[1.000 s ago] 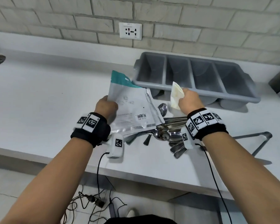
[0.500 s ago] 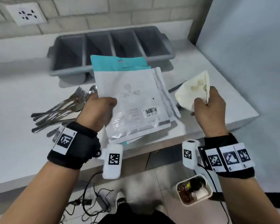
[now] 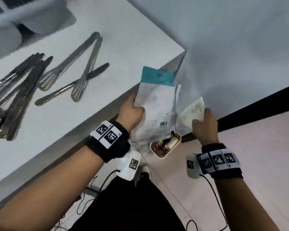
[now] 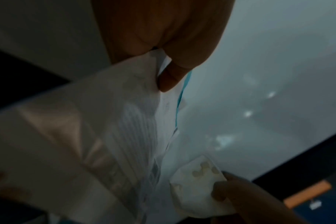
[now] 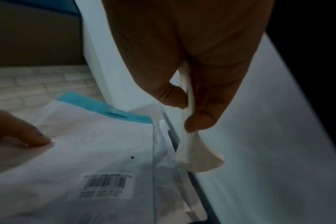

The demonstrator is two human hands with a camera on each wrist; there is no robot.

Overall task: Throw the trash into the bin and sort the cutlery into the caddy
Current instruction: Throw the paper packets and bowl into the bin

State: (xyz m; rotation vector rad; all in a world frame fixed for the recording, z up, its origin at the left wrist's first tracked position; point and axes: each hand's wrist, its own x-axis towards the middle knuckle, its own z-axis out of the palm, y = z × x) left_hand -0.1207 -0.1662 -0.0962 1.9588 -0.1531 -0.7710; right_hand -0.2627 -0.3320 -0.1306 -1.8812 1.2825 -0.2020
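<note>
My left hand (image 3: 132, 112) grips white plastic packets with a teal top (image 3: 157, 105), held off the counter's right end above a small white bin (image 3: 165, 145) on the floor. My right hand (image 3: 203, 122) pinches a crumpled cream napkin (image 3: 193, 112) just right of the packets. The wrist views show the thumb (image 4: 169, 78) pressed on the packets (image 5: 98, 148) and the fingers (image 5: 199, 121) pinching the napkin (image 5: 197, 159). Several forks, knives and spoons (image 3: 15, 90) plus tongs (image 3: 83, 64) lie on the counter. The grey caddy (image 3: 23, 19) is at the top left.
The white counter (image 3: 132, 39) ends at a corner beside a pale wall (image 3: 232, 39). The bin holds some rubbish. Black cables (image 3: 97, 185) lie on the floor under the counter. A dark baseboard (image 3: 257, 105) runs along the wall.
Both hands have carried the packets and the napkin off the counter, rightward and down, to above the floor bin. The view has swung right and down.
</note>
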